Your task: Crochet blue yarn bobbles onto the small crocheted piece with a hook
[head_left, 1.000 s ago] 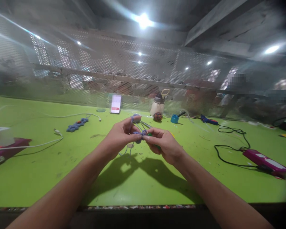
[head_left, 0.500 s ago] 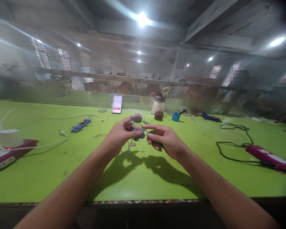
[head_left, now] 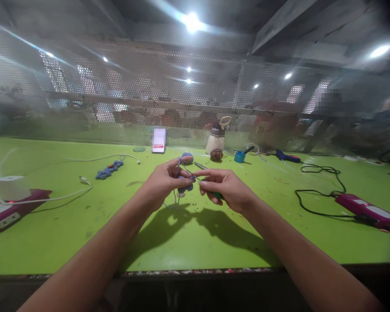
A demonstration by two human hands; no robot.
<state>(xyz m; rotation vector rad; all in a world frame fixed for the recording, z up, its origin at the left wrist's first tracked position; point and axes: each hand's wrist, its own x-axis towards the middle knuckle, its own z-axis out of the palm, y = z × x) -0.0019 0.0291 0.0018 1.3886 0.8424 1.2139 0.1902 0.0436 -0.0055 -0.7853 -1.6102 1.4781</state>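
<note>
Pinched in my left hand [head_left: 165, 178] is a small blue-purple crochet piece [head_left: 185, 184], with yarn looped over the raised index finger and a strand hanging below. My right hand [head_left: 219, 186] is closed around a crochet hook [head_left: 216, 195] with a green handle. The hook's thin metal shaft points left and meets the crochet piece at my left fingertips; the exact stitch is too small to make out. Just beyond my left index finger lies a ball of blue-purple yarn [head_left: 187, 157]. A grey pointed tool [head_left: 199, 165] rests on the table behind the hands.
A finished-looking blue crochet strip [head_left: 109, 170] lies left on the green table [head_left: 94, 242]. Toward the back stand a phone [head_left: 159, 141], a bottle [head_left: 216, 138], a dark yarn ball [head_left: 216, 155] and a blue jar [head_left: 239, 157]. Power strips [head_left: 367, 211] with cables lie at both sides.
The hook's tip has lowered and moved in against the crochet piece, where it stood slightly apart before. Both hands keep nearly the same place and grip.
</note>
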